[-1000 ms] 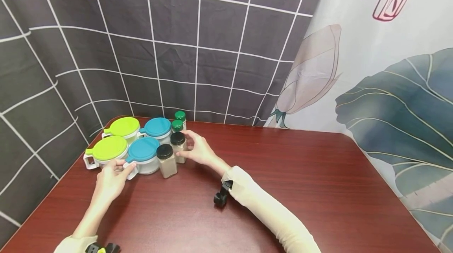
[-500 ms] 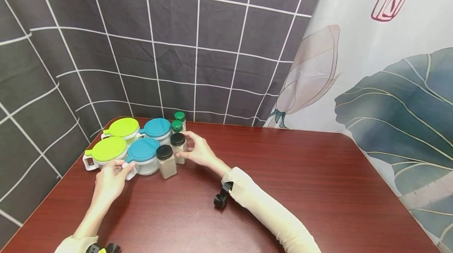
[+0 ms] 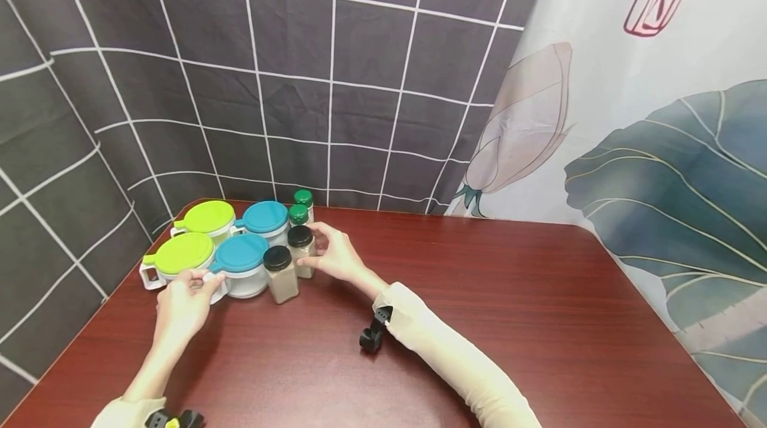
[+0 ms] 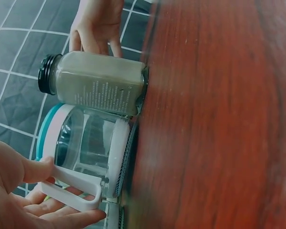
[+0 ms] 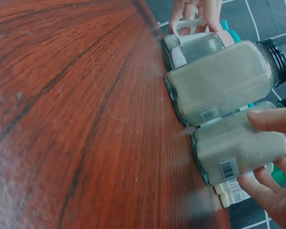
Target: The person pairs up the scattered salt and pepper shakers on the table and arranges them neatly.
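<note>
My left hand (image 3: 182,306) holds the white handle (image 4: 76,191) of the front blue-lidded seasoning jar (image 3: 241,265), thumb on one side and fingers beneath in the left wrist view. The right hand (image 3: 339,255) grips the rear black-capped spice jar (image 5: 240,148) of pale powder, thumb and fingers on opposite sides. Beside it, nearer me, stands a matching black-capped spice jar (image 4: 102,81), close against the blue-lidded one. Behind the gripped spice jar are two green-capped bottles (image 3: 298,214), partly hidden by it.
Two green-lidded jars (image 3: 183,252) with white handles stand at the left, and another blue-lidded jar (image 3: 265,216) behind the front one. All sit in rows on the red-brown table (image 3: 479,295). A dark gridded curtain (image 3: 293,102) hangs right behind the table's back edge.
</note>
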The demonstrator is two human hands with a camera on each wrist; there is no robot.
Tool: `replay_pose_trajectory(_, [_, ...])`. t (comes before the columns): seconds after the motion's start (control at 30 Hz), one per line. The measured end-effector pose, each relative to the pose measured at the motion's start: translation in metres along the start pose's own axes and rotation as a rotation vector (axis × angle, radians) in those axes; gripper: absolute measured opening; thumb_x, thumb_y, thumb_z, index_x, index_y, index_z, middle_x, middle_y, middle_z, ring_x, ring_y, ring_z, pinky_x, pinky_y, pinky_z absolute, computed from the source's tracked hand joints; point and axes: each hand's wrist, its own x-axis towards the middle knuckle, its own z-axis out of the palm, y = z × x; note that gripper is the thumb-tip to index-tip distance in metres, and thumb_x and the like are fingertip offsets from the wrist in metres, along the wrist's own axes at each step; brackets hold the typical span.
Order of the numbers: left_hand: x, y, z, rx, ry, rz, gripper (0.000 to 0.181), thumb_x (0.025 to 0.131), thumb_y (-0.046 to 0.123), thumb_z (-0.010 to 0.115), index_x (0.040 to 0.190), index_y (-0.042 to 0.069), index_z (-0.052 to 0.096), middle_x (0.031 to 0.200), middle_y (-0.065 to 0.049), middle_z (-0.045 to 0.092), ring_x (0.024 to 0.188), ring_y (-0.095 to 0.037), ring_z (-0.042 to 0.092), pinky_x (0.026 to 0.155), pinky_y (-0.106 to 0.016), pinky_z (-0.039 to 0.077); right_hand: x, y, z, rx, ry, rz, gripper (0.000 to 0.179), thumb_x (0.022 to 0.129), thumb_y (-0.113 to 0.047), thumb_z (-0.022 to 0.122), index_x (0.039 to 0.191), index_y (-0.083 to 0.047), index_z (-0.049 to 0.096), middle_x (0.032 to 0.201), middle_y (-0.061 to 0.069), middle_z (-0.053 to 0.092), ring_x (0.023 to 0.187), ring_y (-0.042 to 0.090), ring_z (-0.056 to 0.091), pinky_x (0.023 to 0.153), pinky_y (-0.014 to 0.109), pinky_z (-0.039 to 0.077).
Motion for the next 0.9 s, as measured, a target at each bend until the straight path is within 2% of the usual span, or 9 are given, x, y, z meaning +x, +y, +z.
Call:
replay_pose_trajectory(0.5, [-0.004,0.003,-0.008,0.014,0.073,0.064,0.038,0.093,0.025,0.061,0.109,-0.009,0.057,0.111,-0.035,0.062,0.107,-0.052,0.055,0.088,-0.058,0.041,-0.003,-0.002,-0.003,0.009,-0.002,-0.006,0.055,0.068,-0.003,0.083,0.119,-0.004,0.062,0.105,0.012,0.071,0.086,0.015,0.067,0.073,0.017,0.055])
replay_pose_trajectory(0.9, [-0.009,0.011,-0.02,0.017,0.085,0.085,0.04,0.094,0.027,0.059,0.111,-0.009,0.057,0.111,-0.034,0.062,0.108,-0.051,0.056,0.086,-0.057,0.041,-0.008,-0.004,-0.013,0.058,0.013,-0.038,0.055,0.068,-0.001,0.083,0.118,-0.002,0.061,0.108,0.014,0.07,0.094,0.029,0.069,0.076,0.023,0.056])
